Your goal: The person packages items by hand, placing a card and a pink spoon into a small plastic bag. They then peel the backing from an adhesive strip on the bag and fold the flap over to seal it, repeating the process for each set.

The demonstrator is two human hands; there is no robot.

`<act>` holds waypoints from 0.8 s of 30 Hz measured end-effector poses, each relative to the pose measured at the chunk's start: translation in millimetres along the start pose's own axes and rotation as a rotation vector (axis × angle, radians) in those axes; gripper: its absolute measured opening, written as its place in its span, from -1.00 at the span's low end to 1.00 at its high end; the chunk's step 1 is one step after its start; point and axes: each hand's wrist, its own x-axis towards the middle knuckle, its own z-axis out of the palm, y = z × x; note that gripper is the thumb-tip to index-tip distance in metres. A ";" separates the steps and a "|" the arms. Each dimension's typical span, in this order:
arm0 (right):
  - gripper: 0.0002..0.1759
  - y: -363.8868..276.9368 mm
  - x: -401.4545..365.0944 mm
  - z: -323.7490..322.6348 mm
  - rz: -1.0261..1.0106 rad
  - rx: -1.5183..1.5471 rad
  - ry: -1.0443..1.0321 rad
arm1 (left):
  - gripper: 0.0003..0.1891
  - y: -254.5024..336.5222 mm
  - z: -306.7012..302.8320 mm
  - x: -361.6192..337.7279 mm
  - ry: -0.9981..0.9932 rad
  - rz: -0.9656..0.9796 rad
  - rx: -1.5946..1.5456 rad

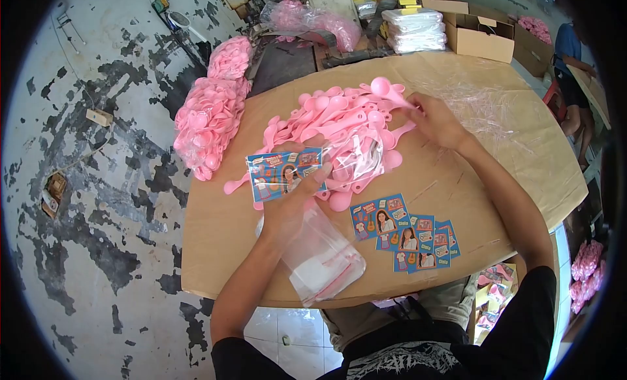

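My left hand [295, 200] grips a blue printed card [285, 173] with pictures on it, thumb across its lower right corner. Beneath that wrist, a stack of clear plastic bags [323, 259] lies on the brown table cover. My right hand [439, 122] pinches the handle of a pink spoon [388, 91], its round bowl pointing up and left over a large pile of pink spoons [326, 118]. Shiny clear plastic [367, 154] overlaps the pile just right of the held card. More blue cards [408, 236] lie fanned out near the table's front edge.
Bagged pink spoons [210, 115] stand along the left edge. Thin plastic scraps [473, 109] are scattered at the right. At the back are stacked clear packs [413, 30] and an open cardboard box [482, 39]. Another person [569, 73] sits at the far right.
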 end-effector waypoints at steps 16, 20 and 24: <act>-0.78 -73.7 -20.1 -35.7 -0.231 0.404 -0.427 | -0.63 1.6 -7.7 5.9 0.082 -0.010 -0.178; -0.72 -91.8 -34.4 -20.1 -0.326 0.503 -0.437 | -0.61 -6.7 -2.5 -2.7 0.087 -0.017 -0.169; -0.76 -114.7 -50.3 -9.0 -0.351 0.520 -0.305 | -0.51 -12.7 -0.6 -6.5 -0.079 -0.142 -0.235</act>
